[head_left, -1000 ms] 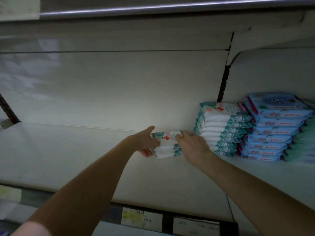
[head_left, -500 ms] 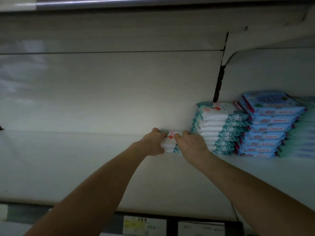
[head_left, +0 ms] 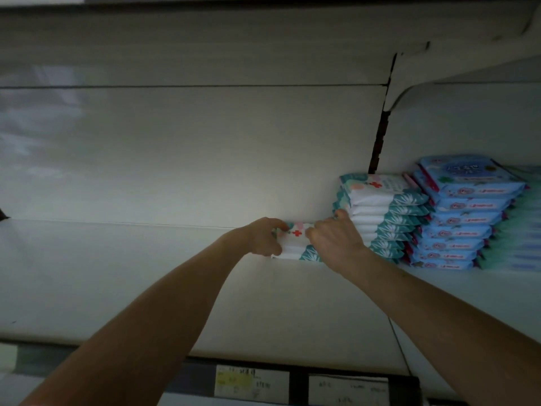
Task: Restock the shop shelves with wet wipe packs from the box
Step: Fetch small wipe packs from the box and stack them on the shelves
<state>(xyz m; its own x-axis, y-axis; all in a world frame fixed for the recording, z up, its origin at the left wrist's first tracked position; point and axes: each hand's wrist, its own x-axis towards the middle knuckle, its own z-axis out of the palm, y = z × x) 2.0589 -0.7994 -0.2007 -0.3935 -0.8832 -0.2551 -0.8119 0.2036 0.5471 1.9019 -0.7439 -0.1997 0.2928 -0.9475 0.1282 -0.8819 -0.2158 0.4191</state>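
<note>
Gripping the packs (head_left: 294, 244) with left hand (head_left: 260, 237) and right hand (head_left: 333, 240), we had slid them back beside the teal stack (head_left: 380, 218), nearly placed

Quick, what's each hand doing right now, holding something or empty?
Left hand: holding the left end of the small stack of wipe packs.
Right hand: holding the same stack's right end.
</note>
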